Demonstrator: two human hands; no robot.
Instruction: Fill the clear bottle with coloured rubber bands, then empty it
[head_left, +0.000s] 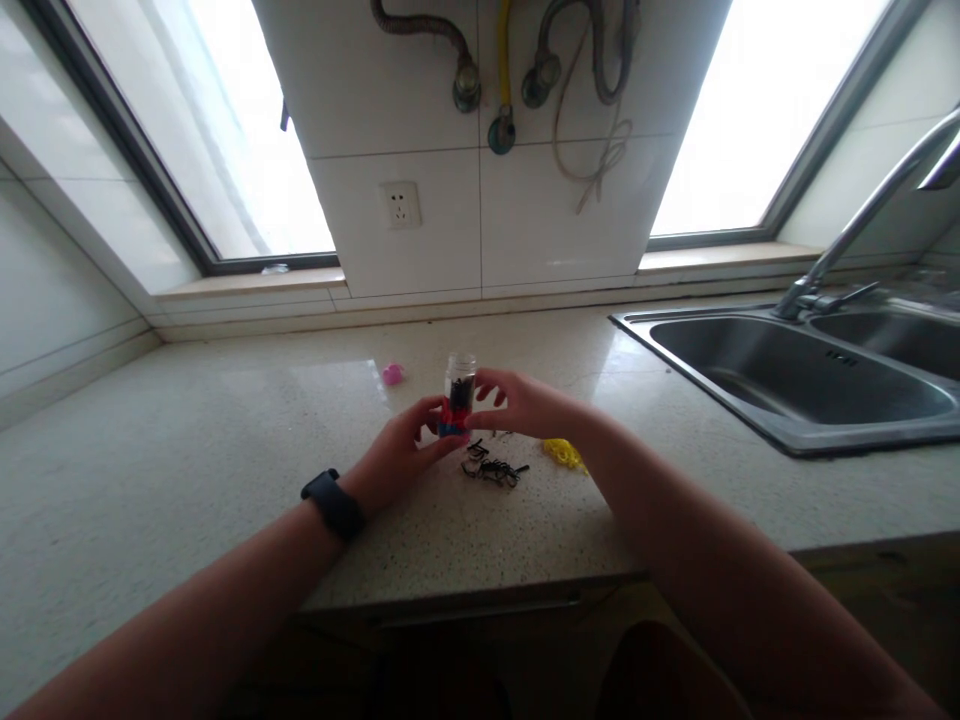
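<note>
While standing upright on the counter [225, 480], long axis vertical: small clear jar [459, 392], part-filled with black, red and blue bands, dead ahead and midway between both hands. Left hand [401, 455] cupped against jar's lower left, fingers touching base. Right hand [521, 405] curled at jar's right side, fingertips at mid-height. Neither hand nearer. Just beside right hand: loose black bands [491, 468], yellow band [562, 453]. Beyond: pink piece [392, 374]; sink [787, 380] well apart, right.

Both arms extended, left hand [397, 455] and right hand [521, 405] pinching (fingertips together).
</note>
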